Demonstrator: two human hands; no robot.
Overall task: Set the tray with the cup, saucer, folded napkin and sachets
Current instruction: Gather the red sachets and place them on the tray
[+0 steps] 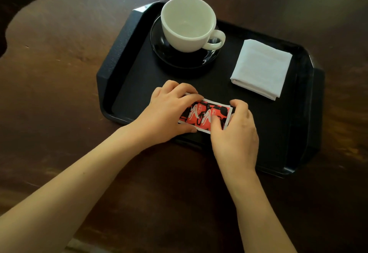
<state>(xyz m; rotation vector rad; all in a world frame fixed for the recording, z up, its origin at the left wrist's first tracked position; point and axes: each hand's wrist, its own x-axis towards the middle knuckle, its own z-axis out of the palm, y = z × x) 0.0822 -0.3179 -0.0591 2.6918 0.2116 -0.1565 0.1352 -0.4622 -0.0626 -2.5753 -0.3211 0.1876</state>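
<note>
A black tray (pixel 123 57) lies on the dark wooden table. A white cup (pixel 188 23) stands on a black saucer (pixel 163 53) at the tray's far left. At the right of the tray lies a folded white napkin (pixel 260 69). Red, black and white sachets (pixel 205 116) lie side by side at the tray's near edge. My left hand (pixel 169 113) grips their left end, fingers over the top edge and thumb at the bottom. My right hand (pixel 235 133) grips their right end with the thumb pressed on top.
The dark brown wooden table (pixel 59 93) surrounds the tray on all sides. A dark shape (pixel 12 13) with a bit of blue sits at the far left corner of the view.
</note>
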